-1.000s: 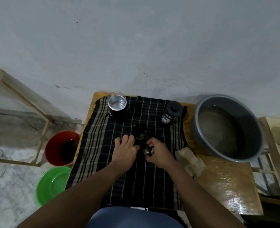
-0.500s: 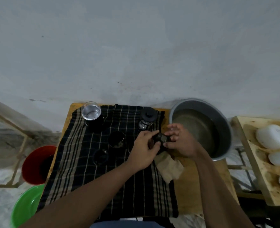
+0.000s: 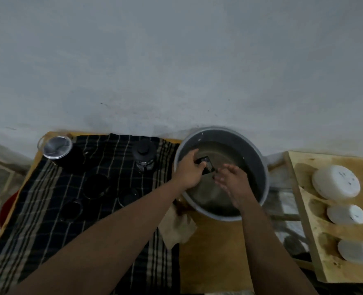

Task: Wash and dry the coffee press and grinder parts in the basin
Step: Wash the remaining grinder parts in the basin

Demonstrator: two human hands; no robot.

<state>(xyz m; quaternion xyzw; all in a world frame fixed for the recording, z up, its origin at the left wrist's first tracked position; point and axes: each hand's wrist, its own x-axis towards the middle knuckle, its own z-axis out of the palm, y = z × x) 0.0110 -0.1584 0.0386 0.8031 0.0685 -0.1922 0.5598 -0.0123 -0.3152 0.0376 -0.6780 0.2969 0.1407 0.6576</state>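
While the fingers of the left hand [image 3: 189,170] curl round a small dark part [image 3: 207,166] just above the water, the right hand [image 3: 233,184] lies beside it, fingers loosely straight and gripping nothing. Both are inside the grey basin [image 3: 254,156]. Once wet, the part could slip and sink into the murky water. Splashing could also soak the striped cloth [image 3: 48,209] where the coffee press [image 3: 144,158] stands on the tabletop [image 3: 214,252].

- Black part [image 3: 207,166] gripped in the left hand [image 3: 189,172]: glossy, hard-looking.
- Basin [image 3: 256,158] around the left hand and the right hand [image 3: 234,184]: smooth grey metal by its look, dull sheen.
- Cloth [image 3: 48,209] left of the left hand: woven fabric, matt.
- Table [image 3: 214,252] nearer than the right hand: bare wood, faintly glossy.
- Rag [image 3: 178,228] beside the left forearm: crumpled matt fabric.
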